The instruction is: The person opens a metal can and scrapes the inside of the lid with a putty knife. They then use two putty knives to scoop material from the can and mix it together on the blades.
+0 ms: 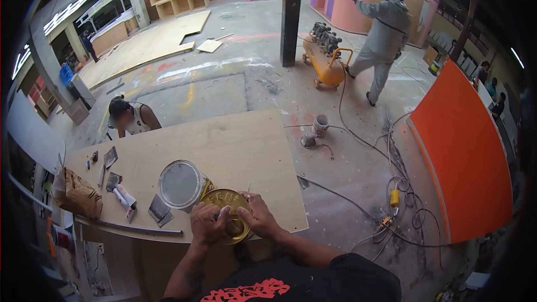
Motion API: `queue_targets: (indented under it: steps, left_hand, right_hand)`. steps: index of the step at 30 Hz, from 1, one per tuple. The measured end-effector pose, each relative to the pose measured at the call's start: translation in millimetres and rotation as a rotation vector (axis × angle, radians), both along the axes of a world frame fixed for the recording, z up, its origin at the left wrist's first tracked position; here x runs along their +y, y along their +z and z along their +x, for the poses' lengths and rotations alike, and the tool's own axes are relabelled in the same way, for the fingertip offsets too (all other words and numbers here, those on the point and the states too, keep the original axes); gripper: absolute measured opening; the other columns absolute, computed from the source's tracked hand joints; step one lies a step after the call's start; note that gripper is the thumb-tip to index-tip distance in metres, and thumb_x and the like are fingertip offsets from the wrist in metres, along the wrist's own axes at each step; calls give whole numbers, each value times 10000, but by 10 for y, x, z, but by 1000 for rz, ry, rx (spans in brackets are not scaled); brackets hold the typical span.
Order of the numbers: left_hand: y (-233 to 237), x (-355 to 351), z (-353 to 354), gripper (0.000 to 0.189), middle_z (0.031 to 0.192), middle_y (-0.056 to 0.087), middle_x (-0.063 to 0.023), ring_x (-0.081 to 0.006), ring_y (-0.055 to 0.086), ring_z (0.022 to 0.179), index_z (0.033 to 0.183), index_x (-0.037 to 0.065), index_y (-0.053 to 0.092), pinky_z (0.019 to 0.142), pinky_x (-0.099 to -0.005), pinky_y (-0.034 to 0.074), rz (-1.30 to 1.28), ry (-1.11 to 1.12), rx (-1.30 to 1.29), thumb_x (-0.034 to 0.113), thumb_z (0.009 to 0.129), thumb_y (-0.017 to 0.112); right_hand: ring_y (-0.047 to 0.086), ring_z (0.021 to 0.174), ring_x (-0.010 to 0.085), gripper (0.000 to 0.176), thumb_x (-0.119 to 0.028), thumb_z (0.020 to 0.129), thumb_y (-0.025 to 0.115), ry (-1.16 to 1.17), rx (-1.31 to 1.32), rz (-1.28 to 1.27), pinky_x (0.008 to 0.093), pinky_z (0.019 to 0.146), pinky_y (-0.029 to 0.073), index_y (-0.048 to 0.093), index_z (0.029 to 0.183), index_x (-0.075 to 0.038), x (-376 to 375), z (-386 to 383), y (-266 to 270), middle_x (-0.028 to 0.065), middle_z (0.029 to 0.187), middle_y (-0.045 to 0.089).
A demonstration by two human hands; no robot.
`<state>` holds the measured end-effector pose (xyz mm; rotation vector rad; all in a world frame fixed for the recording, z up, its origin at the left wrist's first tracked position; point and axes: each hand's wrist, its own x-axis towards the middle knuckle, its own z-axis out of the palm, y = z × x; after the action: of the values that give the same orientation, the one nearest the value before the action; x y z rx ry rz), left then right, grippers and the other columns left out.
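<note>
At the near edge of the plywood table (235, 140), a gold metal can (221, 197) with raised letters and a round rim on its top is between my hands. My left hand (208, 225) grips its left side, thumb over the top. My right hand (258, 216) is wrapped round the right side, its thumb also on the top. What the fingertips do underneath is hidden. Close beyond my left hand stands a larger paint can (182, 184) with a grey top. A flat putty knife (160, 211) and a white tube (125, 197) lie farther left.
A brown paper bag (78, 193) and a metal bar (131, 228) are on the table's left. One person (133, 117) bends behind the table; another (383, 33) walks near an orange compressor (324, 64). Cables (358, 210) cross the floor beside an orange panel (467, 156).
</note>
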<state>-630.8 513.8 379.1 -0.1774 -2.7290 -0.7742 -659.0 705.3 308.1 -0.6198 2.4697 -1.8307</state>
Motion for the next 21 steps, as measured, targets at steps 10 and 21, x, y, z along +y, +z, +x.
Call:
queue_targets:
  steps: [10, 21]
  left_hand:
    - [-118, 266, -2, 424, 610, 543, -106, -308, 529, 689, 611, 42, 558, 730, -447, 374, 124, 235, -42, 258, 946, 702]
    - [-102, 437, -30, 391, 636, 593, -116, -338, 565, 671, 630, 68, 601, 720, -468, 410, 80, 279, 40, 297, 931, 701]
  right_hand:
    - [434, 1419, 297, 487, -247, 1082, 484, 168, -294, -330, 377, 1206, 312, 454, 1492, 15, -29, -323, -77, 191, 1490, 469]
    - [410, 1439, 280, 525, -279, 1085, 449, 347, -444, -434, 362, 1211, 303, 431, 1516, 20, 63, -567, -109, 192, 1543, 435]
